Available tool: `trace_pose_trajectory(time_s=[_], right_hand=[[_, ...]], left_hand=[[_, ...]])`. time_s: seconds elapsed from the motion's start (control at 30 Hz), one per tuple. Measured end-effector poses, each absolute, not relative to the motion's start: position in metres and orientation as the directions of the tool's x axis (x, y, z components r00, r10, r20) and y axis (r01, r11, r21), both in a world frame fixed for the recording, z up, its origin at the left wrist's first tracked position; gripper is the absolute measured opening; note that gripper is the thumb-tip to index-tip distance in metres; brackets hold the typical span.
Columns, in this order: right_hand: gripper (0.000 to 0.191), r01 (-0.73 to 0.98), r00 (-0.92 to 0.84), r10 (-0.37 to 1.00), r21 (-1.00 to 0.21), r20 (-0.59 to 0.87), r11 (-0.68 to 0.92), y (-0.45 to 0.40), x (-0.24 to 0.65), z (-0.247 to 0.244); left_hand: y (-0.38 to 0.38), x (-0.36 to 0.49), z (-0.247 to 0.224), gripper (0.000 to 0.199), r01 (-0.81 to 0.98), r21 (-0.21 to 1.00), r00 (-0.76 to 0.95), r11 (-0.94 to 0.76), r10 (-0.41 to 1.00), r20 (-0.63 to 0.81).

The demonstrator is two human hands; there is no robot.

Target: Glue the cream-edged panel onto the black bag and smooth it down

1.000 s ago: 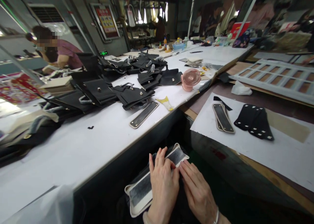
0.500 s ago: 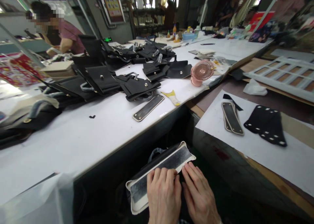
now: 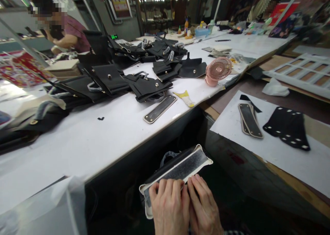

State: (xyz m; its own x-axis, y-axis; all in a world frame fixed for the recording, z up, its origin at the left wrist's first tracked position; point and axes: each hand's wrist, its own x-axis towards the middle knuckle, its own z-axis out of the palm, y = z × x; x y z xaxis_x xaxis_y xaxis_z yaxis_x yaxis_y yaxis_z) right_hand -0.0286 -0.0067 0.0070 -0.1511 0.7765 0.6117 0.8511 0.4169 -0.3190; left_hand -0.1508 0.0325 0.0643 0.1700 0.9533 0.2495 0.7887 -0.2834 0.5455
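Note:
A black handbag (image 3: pixel 195 160) lies before me with its base turned up. The base shows a dark panel inside a raised off-white rim, and a plastic-wrapped handle (image 3: pixel 168 155) sticks out on the far side. My left hand (image 3: pixel 169 204) is closed over the near rim, fingers curled on the panel. Beside it, my right hand (image 3: pixel 205 203) pinches the same near edge, its fingers pressed together. The two hands touch or nearly touch. Both thumbs are mostly hidden, and so is the bag's underside.
On the white table (image 3: pixel 103 149) lie a studded base plate (image 3: pixel 160 109), several black bags (image 3: pixel 149 87) and a pink fan (image 3: pixel 218 70). At right, more base plates (image 3: pixel 250 121) and black cut pieces (image 3: pixel 287 127) rest on paper. A plastic bag (image 3: pixel 56 207) hangs at lower left. A person (image 3: pixel 70 34) bends at the far left.
The view has shifted slightly, so the table things sit further right. My right hand has moved closer to my left along the rim. Both hands keep hold of the handbag.

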Motion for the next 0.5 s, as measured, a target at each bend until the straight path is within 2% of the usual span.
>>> trace_pose_trajectory(time_s=[0.5], right_hand=[[0.057, 0.802, -0.241, 0.762, -0.319, 0.601, 0.505, -0.014, -0.057, 0.018]], left_hand=[[0.015, -0.179, 0.068, 0.010, 0.800, 0.576, 0.000, -0.170, 0.959, 0.282]])
